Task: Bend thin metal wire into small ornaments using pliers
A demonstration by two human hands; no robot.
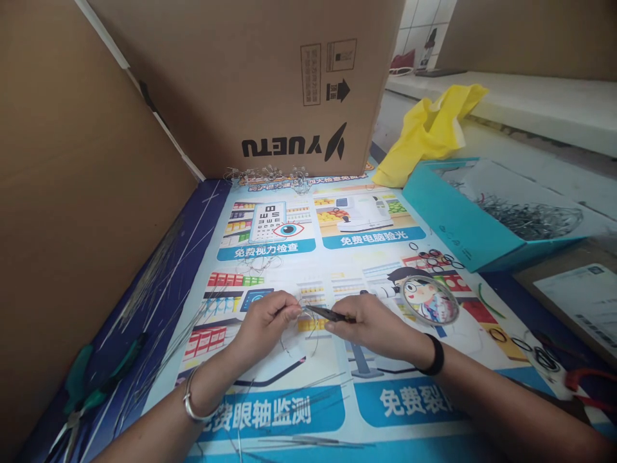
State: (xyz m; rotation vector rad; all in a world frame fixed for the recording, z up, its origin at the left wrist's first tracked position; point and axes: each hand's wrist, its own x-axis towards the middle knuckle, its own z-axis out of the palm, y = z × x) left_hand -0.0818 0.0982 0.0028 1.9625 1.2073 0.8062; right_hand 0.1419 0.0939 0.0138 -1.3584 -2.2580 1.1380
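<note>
Between thumb and fingers, my left hand pinches a thin bent wire piece near the middle of the view. My right hand is closed around dark needle-nose pliers, their tips meeting the wire close to my left fingertips. Thin loops of wire hang below both hands. The exact shape of the wire and the pliers' handles are partly hidden by the fingers. A printed poster sheet lies beneath. Beyond my left hand, another bent wire piece rests on it.
A cardboard box walls off the back. A teal box holds many wire pieces, with a yellow cloth behind it. Straight wires and green-handled pliers lie left. A round dish and black rings lie right.
</note>
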